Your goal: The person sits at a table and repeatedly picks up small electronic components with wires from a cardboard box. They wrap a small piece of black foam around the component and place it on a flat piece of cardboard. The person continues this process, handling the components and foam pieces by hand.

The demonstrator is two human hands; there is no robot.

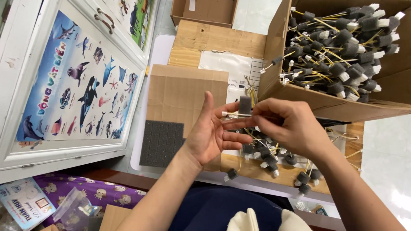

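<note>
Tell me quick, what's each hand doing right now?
Left hand: open, palm up, fingertips steadying a thin wire piece with a grey foam block.
Right hand: fingers pinched shut on the same wire piece.

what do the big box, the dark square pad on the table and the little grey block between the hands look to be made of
Big box: brown corrugated cardboard, matte, with raw-edged flaps. Dark square pad: probably foam, charcoal grey, with a dull surface scored in a fine grid. Little grey block, at the fingertips of the left hand and right hand: seemingly the same soft foam, matte, set on a thin wire.
</note>
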